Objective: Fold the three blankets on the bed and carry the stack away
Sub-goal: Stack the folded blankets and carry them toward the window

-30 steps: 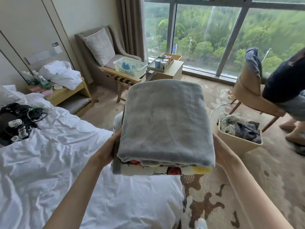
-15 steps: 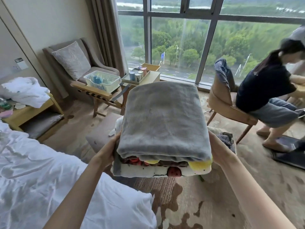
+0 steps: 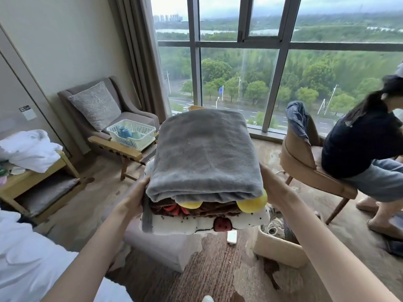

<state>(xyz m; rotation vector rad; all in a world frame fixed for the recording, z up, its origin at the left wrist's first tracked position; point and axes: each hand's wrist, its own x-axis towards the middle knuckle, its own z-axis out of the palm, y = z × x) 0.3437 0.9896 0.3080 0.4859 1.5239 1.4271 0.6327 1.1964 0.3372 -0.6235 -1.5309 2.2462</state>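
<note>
Head view. You hold the stack (image 3: 205, 184) of three folded blankets in mid-air in front of you, above the carpet (image 3: 218, 273) and clear of the bed (image 3: 28, 264) at lower left. The grey blanket (image 3: 205, 149) lies on top: a smooth, short-piled fleece folded into a rounded rectangle, its folded edge towards you. Beneath it sits the brown blanket (image 3: 209, 211), ribbed and dark, with yellow rounded patches and red ones showing at the near edge. The white blanket (image 3: 174, 225) forms the base, thick and woolly, flecked with black dots and bearing a red mark.

Your left hand (image 3: 135, 198) presses against the stack's left side and your right hand (image 3: 275, 188) against its right. The fingers of both are hidden behind and under the cloth, so whether they curl or lie flat cannot be told.

Behind the stack stand an upholstered armchair (image 3: 130, 115), a white slatted basket (image 3: 133, 136) and a tall window (image 3: 261, 62). A person (image 3: 359, 144) sits at right.
</note>
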